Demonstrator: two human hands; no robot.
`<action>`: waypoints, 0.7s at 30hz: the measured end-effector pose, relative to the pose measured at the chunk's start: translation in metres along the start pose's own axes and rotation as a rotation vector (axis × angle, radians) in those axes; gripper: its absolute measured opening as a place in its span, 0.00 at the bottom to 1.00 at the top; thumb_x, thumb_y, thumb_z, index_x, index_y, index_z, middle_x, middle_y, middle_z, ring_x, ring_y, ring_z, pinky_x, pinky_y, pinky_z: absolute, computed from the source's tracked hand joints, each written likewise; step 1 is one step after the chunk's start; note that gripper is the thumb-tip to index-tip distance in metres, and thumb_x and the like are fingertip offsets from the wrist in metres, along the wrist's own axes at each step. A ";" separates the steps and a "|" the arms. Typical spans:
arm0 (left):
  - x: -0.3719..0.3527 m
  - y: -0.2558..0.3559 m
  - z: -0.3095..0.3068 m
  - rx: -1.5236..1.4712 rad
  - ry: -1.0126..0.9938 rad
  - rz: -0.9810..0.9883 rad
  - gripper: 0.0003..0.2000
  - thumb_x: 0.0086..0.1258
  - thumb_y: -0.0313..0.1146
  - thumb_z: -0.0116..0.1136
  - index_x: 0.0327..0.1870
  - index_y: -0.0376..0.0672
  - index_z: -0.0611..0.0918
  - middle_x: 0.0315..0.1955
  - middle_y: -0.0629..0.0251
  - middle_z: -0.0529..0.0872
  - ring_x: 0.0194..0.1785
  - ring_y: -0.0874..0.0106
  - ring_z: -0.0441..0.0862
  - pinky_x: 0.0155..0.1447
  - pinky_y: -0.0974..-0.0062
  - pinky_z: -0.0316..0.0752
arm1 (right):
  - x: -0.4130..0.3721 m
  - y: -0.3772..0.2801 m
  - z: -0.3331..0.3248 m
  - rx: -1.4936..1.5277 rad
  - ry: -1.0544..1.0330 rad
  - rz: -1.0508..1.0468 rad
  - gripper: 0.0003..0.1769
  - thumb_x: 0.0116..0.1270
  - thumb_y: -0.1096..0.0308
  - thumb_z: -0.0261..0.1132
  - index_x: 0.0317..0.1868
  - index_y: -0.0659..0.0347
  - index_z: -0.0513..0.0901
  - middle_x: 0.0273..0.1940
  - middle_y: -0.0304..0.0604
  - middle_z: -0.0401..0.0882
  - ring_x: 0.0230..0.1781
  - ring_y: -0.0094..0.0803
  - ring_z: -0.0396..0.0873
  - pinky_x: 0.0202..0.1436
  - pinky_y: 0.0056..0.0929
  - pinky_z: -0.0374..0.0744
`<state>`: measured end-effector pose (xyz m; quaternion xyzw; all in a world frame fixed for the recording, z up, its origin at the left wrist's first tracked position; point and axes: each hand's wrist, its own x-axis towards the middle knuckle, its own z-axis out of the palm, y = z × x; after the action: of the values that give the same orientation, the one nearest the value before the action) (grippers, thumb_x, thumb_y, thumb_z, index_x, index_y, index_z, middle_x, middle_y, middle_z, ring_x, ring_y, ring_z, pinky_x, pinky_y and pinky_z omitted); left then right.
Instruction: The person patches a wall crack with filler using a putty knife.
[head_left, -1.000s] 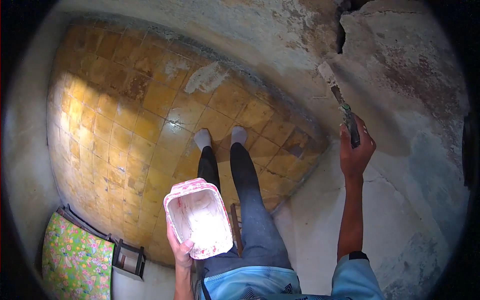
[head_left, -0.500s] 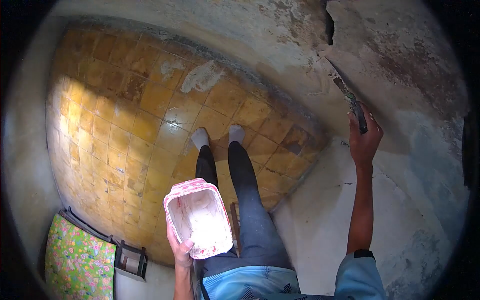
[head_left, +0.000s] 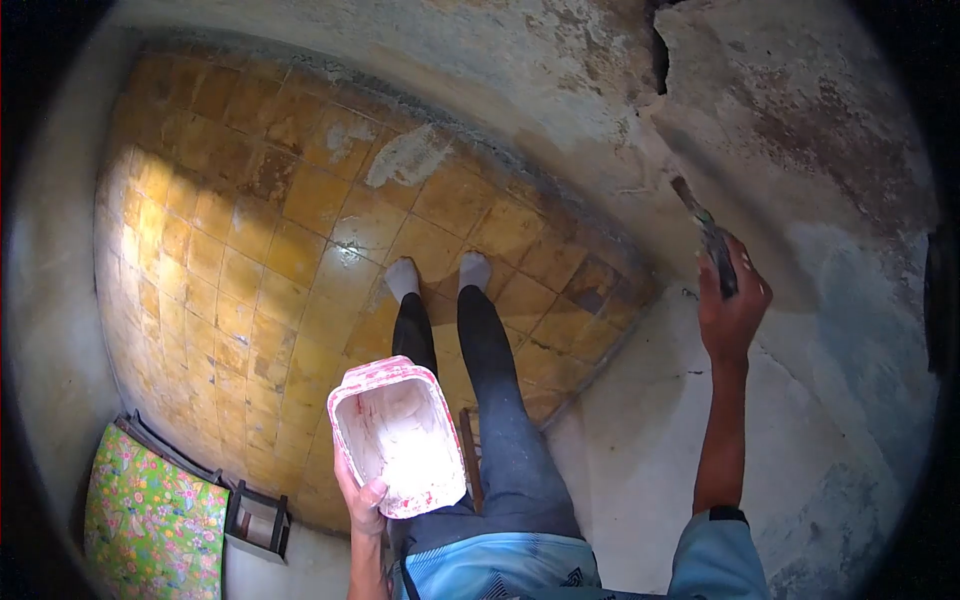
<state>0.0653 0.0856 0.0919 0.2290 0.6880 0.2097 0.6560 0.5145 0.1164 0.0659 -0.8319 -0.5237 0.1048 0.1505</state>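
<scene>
Putty knife [head_left: 709, 237] in R hand [head_left: 737, 312], tub [head_left: 378, 373] in L hand [head_left: 356, 490]

R hand's closed snug round the handle [head_left: 720, 260], thumb one side, fingers wrapped the other. L hand grips the tub's lower-left side, thumb at the rim, fingers mostly hidden. Tub's in front of the thighs [head_left: 525, 450], mouth tipped toward the cam, white paste [head_left: 405, 445] smeared inside. R wrist runs approx in line w/ the forearm [head_left: 718, 430]; arm's out fwd & right, looks near straight. Blade [head_left: 684, 193] points up-left in view, by a pale smear [head_left: 648, 165] on the wall [head_left: 770, 200], below a dark crack [head_left: 660, 62]; can't tell if edge touches. Best technique, IMO: low blade angle, even pressure, smooth strokes, edge wiped btwn passes; tub close & steady so nothing slops.
</scene>
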 end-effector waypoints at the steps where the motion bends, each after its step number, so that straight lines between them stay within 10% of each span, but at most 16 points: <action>1: -0.001 -0.005 -0.005 -0.001 -0.008 0.009 0.55 0.50 0.54 0.66 0.76 0.32 0.52 0.70 0.47 0.62 0.72 0.56 0.63 0.74 0.60 0.59 | 0.007 -0.002 0.003 0.017 -0.015 -0.013 0.21 0.71 0.59 0.63 0.53 0.71 0.80 0.38 0.54 0.85 0.38 0.39 0.86 0.45 0.34 0.81; 21: -0.003 -0.009 -0.009 0.000 0.023 0.025 0.55 0.50 0.54 0.66 0.75 0.33 0.51 0.69 0.45 0.61 0.71 0.53 0.64 0.73 0.59 0.61 | 0.006 0.062 0.051 0.051 0.053 0.004 0.26 0.70 0.53 0.63 0.53 0.71 0.80 0.44 0.54 0.85 0.43 0.42 0.85 0.52 0.36 0.79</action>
<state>0.0557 0.0771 0.0896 0.2350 0.6926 0.2205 0.6453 0.5524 0.1036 -0.0042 -0.8312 -0.5152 0.0965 0.1854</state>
